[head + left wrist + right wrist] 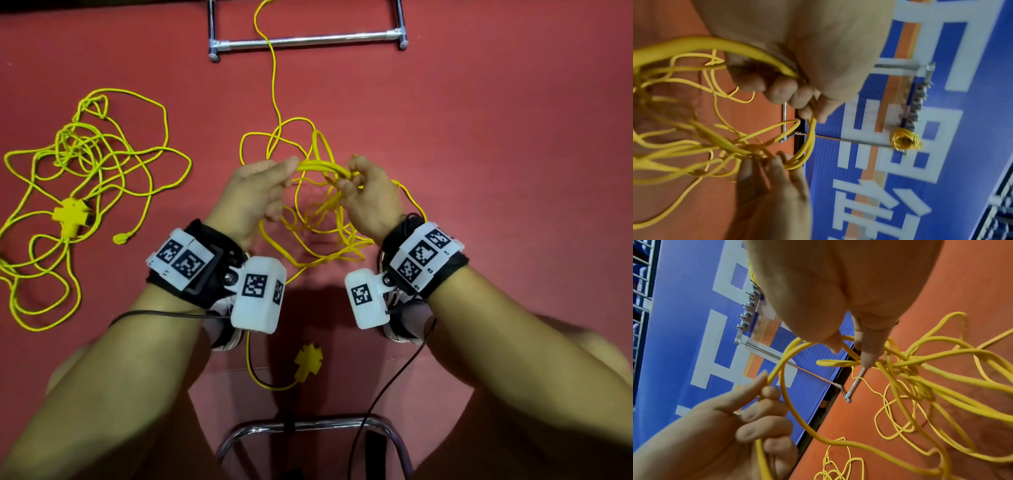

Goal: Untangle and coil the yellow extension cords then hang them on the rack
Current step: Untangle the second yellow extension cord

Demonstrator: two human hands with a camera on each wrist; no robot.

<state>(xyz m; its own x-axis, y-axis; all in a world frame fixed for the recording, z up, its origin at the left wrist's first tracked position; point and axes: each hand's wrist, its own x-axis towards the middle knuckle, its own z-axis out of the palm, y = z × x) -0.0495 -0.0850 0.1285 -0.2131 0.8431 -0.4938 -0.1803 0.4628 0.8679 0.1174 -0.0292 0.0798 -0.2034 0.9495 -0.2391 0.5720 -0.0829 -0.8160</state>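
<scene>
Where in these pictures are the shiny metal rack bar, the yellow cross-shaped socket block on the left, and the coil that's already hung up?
Shiny metal rack bar [308, 40], head view, mid-bar.
Yellow cross-shaped socket block [72, 213], head view, its centre.
Hung yellow cord coil [905, 141], left wrist view, middle of the coil.

Open red floor [496, 144] to the right, tangled yellow cord pile [85, 161] with cross-shaped socket block [72, 214] obstructing left, rack base bar [308, 40] ahead, trailing cord [273, 78] crossing it, second socket block [308, 361] near the feet.
</scene>
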